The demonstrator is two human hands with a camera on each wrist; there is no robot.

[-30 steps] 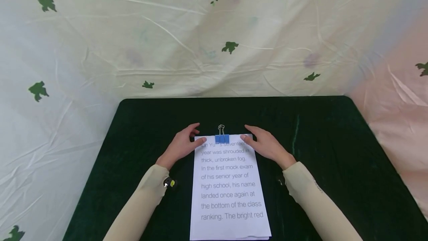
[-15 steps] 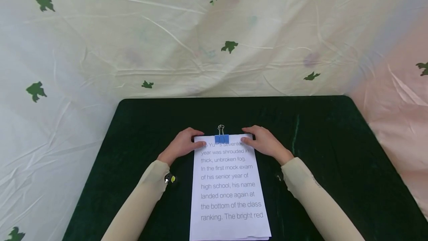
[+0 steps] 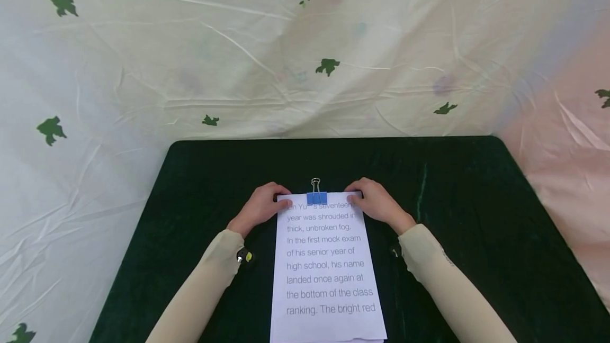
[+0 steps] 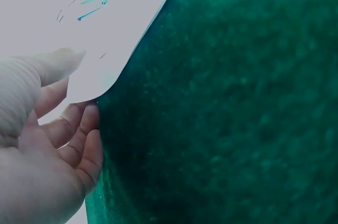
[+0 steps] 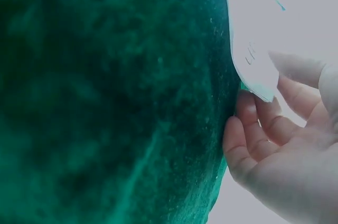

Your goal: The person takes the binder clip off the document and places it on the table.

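A stack of printed paper sheets (image 3: pixel 324 258) lies lengthwise before me, with large black text on its top page. A blue binder clip (image 3: pixel 316 198) grips the middle of the far edge, its wire handles pointing away. My left hand (image 3: pixel 259 205) pinches the far left corner, thumb on the page and fingers curled under the edge, as the left wrist view shows at the paper corner (image 4: pixel 100 78). At the far right corner, my right hand (image 3: pixel 378 202) pinches likewise; the right wrist view has its thumb over the paper corner (image 5: pixel 256 73) and its fingers beneath.
A dark green cloth covers the table (image 3: pixel 476 216) under the paper. Behind it and at both sides hangs a pale curtain (image 3: pixel 257 68) with green leaf and bird prints. Small dark devices sit at both wrists.
Both hands have closed from loosely spread fingers beside the far corners to a pinch on them. The paper and the clip have hardly moved.
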